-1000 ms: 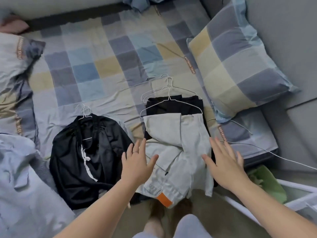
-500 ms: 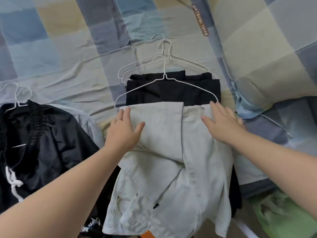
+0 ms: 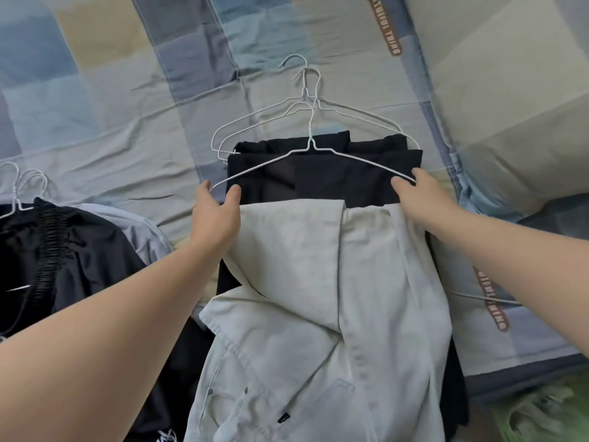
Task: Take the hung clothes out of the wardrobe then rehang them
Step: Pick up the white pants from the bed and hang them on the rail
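Observation:
A pale grey garment (image 3: 318, 298) lies folded on top of black clothes (image 3: 325, 177) on the bed. Across the black clothes lies a white wire hanger (image 3: 310, 148), with two more wire hangers (image 3: 271, 119) stacked behind it. My left hand (image 3: 216, 215) pinches the top hanger's left end between thumb and fingers. At the hanger's right end my right hand (image 3: 420, 199) has thumb and fingers closed round the wire, just above the pale garment's top edge.
A second heap of black clothing (image 3: 63, 260) on white hangers (image 3: 22, 186) lies at the left. The checked bedsheet (image 3: 127, 106) spreads behind, a matching pillow (image 3: 510, 106) sits at the right, and something green (image 3: 541, 409) lies on the floor at the lower right.
Both hands slid up from the pale garment's top edge to the two ends of the front hanger and took hold of it. The camera has leaned in closer.

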The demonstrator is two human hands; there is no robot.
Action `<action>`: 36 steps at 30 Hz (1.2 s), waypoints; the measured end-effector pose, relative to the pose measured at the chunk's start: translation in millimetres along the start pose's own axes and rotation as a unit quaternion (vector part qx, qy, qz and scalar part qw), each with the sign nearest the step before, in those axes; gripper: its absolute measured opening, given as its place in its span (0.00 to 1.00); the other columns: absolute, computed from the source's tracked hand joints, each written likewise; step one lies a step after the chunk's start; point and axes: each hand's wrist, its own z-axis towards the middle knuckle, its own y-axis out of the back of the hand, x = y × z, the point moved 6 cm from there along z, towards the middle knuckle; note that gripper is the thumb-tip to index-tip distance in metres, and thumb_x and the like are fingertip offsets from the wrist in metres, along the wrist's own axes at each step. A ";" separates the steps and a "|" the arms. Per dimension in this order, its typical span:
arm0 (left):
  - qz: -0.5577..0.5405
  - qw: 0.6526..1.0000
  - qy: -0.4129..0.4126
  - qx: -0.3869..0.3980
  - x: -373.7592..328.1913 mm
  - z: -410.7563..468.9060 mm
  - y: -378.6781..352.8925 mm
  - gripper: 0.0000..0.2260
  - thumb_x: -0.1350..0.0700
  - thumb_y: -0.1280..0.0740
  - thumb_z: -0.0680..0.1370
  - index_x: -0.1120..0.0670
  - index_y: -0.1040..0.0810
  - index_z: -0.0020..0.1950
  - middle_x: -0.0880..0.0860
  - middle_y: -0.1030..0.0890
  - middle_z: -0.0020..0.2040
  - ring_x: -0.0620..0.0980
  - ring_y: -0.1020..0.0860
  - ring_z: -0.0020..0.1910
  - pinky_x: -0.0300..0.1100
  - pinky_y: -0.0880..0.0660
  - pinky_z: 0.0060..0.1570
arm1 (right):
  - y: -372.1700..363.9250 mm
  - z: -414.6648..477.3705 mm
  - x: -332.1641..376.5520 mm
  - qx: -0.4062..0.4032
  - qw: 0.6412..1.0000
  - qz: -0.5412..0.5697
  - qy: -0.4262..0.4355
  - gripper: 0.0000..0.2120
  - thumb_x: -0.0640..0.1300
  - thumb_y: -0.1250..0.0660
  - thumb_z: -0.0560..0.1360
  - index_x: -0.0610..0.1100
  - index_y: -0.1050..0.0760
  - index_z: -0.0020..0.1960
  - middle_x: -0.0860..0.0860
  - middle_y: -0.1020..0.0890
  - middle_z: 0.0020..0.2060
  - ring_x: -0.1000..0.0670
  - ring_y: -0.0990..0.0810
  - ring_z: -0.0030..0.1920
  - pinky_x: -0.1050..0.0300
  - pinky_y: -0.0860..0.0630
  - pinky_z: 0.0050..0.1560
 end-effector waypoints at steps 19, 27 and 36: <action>-0.147 0.985 -0.080 0.046 -124.8 -118.6 101.0 0.28 0.45 0.38 0.82 0.54 0.38 0.79 0.53 0.30 0.74 0.50 0.29 0.71 0.52 0.33 0.71 | 137.4 -177.2 7.8 -0.173 0.914 0.366 -0.027 0.10 0.54 0.41 0.80 0.51 0.24 0.48 0.51 0.20 0.51 0.47 0.22 0.53 0.50 0.27 0.59; -0.167 0.969 -0.160 0.087 -155.7 -232.9 192.7 0.21 0.49 0.35 0.82 0.54 0.29 0.73 0.48 0.23 0.63 0.46 0.24 0.61 0.29 0.30 0.50 | 159.1 -380.7 -0.5 -0.232 0.851 0.469 -0.057 0.11 0.53 0.41 0.79 0.51 0.21 0.48 0.53 0.16 0.52 0.52 0.21 0.58 0.55 0.28 0.54; -0.158 0.946 -0.247 0.139 -157.9 -359.5 276.9 0.22 0.48 0.33 0.80 0.49 0.29 0.74 0.47 0.23 0.62 0.47 0.21 0.56 0.58 0.21 0.57 | 147.2 -602.5 -16.2 -0.309 0.787 0.533 -0.043 0.09 0.44 0.39 0.80 0.49 0.19 0.49 0.52 0.16 0.51 0.52 0.21 0.59 0.49 0.28 0.64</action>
